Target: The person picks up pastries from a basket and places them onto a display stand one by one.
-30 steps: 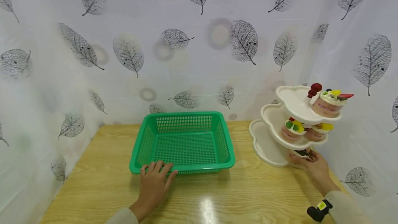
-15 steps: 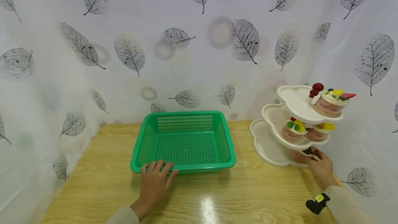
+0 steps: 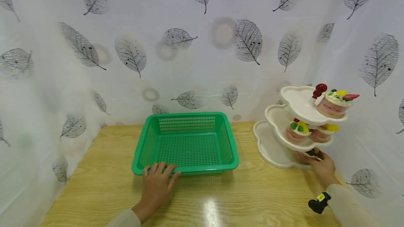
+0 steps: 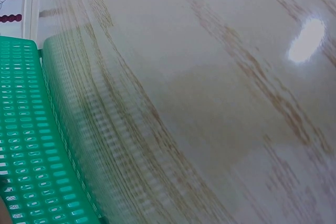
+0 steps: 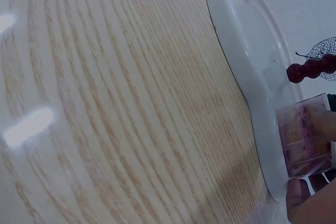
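Note:
On the right of the table stands a white three-tier dessert stand (image 3: 298, 101) with scalloped tiers. My right hand (image 3: 323, 169) reaches in at its bottom tier (image 3: 273, 151) and grips a clear dessert cup (image 5: 304, 135) with pink and pale layers. In the right wrist view the cup sits between thumb and fingers, at the tier's edge; whether it touches the tier I cannot tell. A green plastic basket (image 3: 205, 168) stands mid-table with nothing in it. My left hand (image 3: 155, 185) rests with relaxed fingers over its front rim.
The top tier bears a dessert cup (image 3: 334, 106) with fruit, beside a red beaded knob (image 3: 321, 88). Two cups, a left one (image 3: 296, 132) and a right one (image 3: 322, 134), sit on the middle tier. A leaf-print curtain (image 3: 202, 73) hangs close behind the wooden table (image 3: 240, 195).
My right hand and wrist have shifted slightly at the bottom tier, still holding the dessert cup. The left hand and the basket stay where they were.

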`<state>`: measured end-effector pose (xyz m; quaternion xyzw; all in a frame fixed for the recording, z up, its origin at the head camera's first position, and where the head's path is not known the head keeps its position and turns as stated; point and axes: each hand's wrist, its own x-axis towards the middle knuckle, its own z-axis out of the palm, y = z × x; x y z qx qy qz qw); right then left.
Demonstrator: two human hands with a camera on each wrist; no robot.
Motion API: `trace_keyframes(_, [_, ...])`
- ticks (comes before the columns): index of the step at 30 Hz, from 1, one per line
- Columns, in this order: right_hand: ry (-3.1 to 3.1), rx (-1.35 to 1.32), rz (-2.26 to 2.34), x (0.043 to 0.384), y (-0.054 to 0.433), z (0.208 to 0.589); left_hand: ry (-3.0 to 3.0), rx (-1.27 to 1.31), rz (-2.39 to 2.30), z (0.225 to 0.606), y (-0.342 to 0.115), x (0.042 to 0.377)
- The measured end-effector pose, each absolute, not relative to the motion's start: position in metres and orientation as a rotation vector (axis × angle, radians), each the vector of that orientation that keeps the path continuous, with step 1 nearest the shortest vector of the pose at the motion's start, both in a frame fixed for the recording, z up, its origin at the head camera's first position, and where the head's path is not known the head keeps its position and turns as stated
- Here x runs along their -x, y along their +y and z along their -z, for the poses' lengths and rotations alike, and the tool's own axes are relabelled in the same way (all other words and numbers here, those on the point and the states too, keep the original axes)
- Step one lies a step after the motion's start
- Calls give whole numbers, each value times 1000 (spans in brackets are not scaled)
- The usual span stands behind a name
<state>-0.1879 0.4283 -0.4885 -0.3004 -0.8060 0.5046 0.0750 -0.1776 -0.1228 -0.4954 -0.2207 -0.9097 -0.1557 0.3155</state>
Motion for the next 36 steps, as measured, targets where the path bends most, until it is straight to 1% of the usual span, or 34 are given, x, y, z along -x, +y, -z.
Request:
trace_keyframes(22, [-2512, 776, -1449, 183, 428, 489, -2403, 580, 413, 494, -123, 178])
trace_keyframes(31, [-2571, 717, -1331, 182, 424, 494, -2449, 570, 406, 492, -124, 177])
trace_keyframes(36, [-2660, 625, -1216, 176, 421, 495, -2475, 569, 402, 489, -124, 176])
